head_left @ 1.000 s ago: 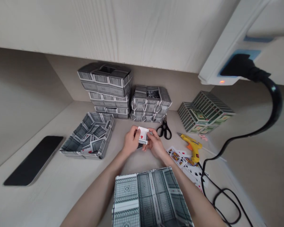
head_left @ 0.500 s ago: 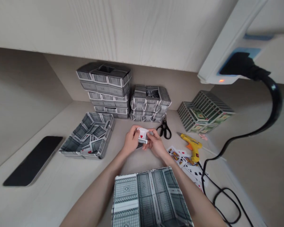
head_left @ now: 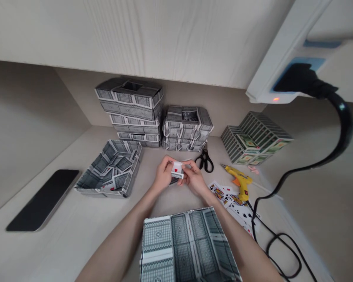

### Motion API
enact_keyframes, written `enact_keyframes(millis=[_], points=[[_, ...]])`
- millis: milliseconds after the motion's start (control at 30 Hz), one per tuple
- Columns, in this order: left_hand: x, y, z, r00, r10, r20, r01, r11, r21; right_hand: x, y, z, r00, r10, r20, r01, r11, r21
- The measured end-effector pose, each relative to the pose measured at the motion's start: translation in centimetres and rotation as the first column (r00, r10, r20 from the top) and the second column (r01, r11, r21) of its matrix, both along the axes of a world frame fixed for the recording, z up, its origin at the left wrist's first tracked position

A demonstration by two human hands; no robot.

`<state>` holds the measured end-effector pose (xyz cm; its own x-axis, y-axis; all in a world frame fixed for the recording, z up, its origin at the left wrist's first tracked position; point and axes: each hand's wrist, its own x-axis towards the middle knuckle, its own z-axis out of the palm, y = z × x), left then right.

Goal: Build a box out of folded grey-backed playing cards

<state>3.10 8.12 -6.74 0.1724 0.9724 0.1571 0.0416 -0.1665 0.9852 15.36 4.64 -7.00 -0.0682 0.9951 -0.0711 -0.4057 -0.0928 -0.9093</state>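
Between my two hands is a playing card [head_left: 177,170] with a red heart on its face, its near and far edges bent over. My left hand [head_left: 164,172] grips its left end with the thumb on top. On the right end, my right hand [head_left: 193,176] pinches it between thumb and fingers. A dark flat piece [head_left: 173,181] lies beneath the hands, mostly hidden. Close to me, between my forearms, stands a box made of patterned playing cards [head_left: 182,246]. Left of my hands, an open card tray [head_left: 128,187] holds several loose folded cards.
Black scissors [head_left: 204,160] and a yellow glue gun [head_left: 238,181] lie on the right, beside spread playing cards [head_left: 238,211]. Stacked card boxes [head_left: 132,105], a second stack [head_left: 186,129] and striped card packs [head_left: 255,137] line the back. A phone [head_left: 42,199] lies left; a black cable [head_left: 312,166] hangs right.
The card's far edge looks bent further over between my fingers. Both hands stay in almost the same place, and the other things have not moved.
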Motion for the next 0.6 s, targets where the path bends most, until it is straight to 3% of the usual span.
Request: enact_keyframes(millis=[300, 600], points=[[0.16, -0.17, 0.23, 0.988, -0.084, 0.127, 0.094, 0.993, -0.077, -0.07, -0.2, 0.14, 1.0, -0.024, 0.004, 0.024, 1.0, 0.001], [0.24, 0.04, 0.5, 0.995, -0.089, 0.048, 0.093, 0.992, -0.086, -0.02, -0.08, 0.18, 0.998, -0.059, 0.009, 0.06, 0.998, -0.005]])
